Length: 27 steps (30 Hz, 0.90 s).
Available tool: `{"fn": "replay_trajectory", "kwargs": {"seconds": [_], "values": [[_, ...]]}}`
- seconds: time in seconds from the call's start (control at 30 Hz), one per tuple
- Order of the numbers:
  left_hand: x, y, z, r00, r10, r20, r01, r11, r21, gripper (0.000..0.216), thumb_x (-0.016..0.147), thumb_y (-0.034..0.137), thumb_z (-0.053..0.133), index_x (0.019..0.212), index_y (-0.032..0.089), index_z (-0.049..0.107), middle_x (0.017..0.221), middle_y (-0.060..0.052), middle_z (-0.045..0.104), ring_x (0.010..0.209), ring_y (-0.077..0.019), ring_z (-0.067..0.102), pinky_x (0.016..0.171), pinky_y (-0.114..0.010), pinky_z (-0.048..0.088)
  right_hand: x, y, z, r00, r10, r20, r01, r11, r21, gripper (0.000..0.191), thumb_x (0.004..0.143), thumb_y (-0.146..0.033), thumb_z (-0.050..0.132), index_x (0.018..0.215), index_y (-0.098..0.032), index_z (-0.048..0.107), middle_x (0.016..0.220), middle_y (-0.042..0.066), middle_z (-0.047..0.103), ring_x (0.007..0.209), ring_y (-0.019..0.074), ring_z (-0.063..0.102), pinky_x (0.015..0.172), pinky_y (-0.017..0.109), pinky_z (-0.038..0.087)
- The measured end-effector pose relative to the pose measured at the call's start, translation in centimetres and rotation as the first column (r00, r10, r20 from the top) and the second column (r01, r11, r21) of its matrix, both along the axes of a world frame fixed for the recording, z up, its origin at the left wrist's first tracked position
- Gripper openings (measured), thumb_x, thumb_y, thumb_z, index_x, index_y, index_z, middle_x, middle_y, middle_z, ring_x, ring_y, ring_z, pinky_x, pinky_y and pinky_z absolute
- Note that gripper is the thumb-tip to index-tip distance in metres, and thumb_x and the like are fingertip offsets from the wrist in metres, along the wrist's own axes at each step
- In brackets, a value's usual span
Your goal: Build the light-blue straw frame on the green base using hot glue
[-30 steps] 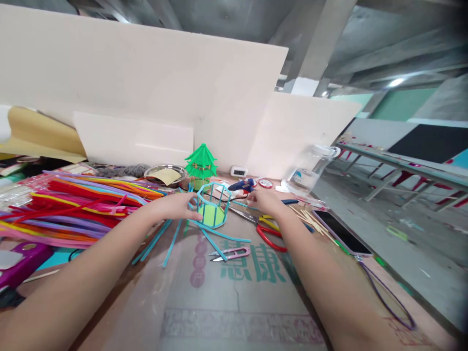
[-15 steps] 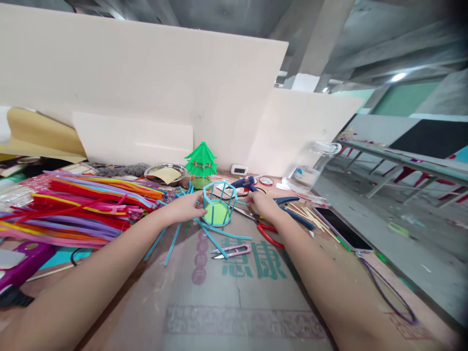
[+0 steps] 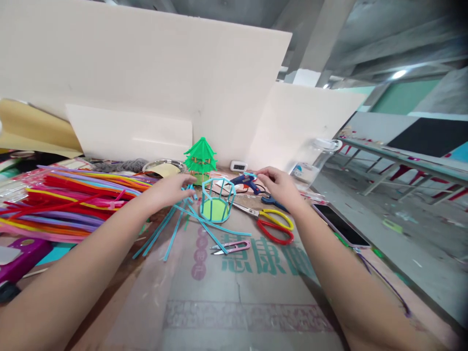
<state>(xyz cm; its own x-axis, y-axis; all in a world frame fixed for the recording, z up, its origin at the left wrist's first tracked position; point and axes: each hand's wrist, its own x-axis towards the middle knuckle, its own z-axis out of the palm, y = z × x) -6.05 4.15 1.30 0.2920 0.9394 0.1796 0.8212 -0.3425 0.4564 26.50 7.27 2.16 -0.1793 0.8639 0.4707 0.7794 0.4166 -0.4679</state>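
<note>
My left hand (image 3: 172,191) hovers over loose light-blue pipe cleaners (image 3: 175,234), its fingers apart and holding nothing visible. My right hand (image 3: 280,187) is closed in a pinch at the right, beside the blue glue gun (image 3: 248,182). At its fingertips is a short light-blue pipe cleaner piece (image 3: 250,174). Between the hands stands an open cage-like frame (image 3: 202,201) of light-blue pipe cleaners on a yellow-green base (image 3: 216,210); neither hand touches it. Behind it is a small green tiered-roof pavilion (image 3: 201,155).
Red-and-yellow-handled scissors (image 3: 275,237) and pink thread snips (image 3: 237,246) lie in front. Coloured pipe cleaners (image 3: 73,202) fill the left, near a metal dish (image 3: 175,166). A phone (image 3: 340,224), a clear plastic jug (image 3: 314,161) and a white timer (image 3: 239,165) are farther out.
My left hand has let go of the blue frame and moved left. My right hand has moved right and up, away from the frame, uncovering the scissors' yellow handle.
</note>
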Motion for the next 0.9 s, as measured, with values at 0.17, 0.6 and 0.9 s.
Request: {"fn": "replay_trajectory", "kwargs": {"seconds": [0.17,0.6,0.9], "values": [[1.3,-1.1,1.5,0.978,-0.208,-0.007,0.199,0.925,0.323,0.042,0.09,0.053,0.052,0.105,0.019,0.073,0.117,-0.011,0.067,0.113,-0.0273,0.059,0.099,-0.041,0.044,-2.8,-2.9,1.0,0.981,0.195,-0.025,-0.195,0.981,0.003,0.032,0.093,-0.04,0.052,0.098,-0.016,0.073,0.085,0.004,0.072,0.077,0.0185,0.062,0.069,0.027,0.043],[4.2,-1.4,-1.0,0.916,-0.282,-0.284,0.383,0.826,0.413,0.014,0.088,0.03,0.065,0.088,0.021,0.075,0.108,-0.009,0.069,0.108,-0.0268,0.06,0.097,-0.043,0.042,-5.1,-4.0,-0.2,0.895,0.43,0.123,-0.42,0.902,-0.097,0.018,0.087,-0.025,0.065,0.1,-0.017,0.075,0.091,0.004,0.074,0.079,0.0161,0.063,0.071,0.026,0.042],[4.1,-1.6,-0.2,0.923,-0.375,-0.087,0.381,0.854,0.354,0.015,0.087,0.031,0.067,0.086,0.022,0.078,0.105,-0.008,0.073,0.101,-0.0249,0.064,0.091,-0.038,0.045,-5.8,-3.7,-1.3,0.879,0.438,0.19,-0.439,0.898,-0.036,0.013,0.089,-0.026,0.066,0.091,-0.016,0.074,0.083,0.004,0.071,0.076,0.0145,0.06,0.066,0.023,0.036]]}}
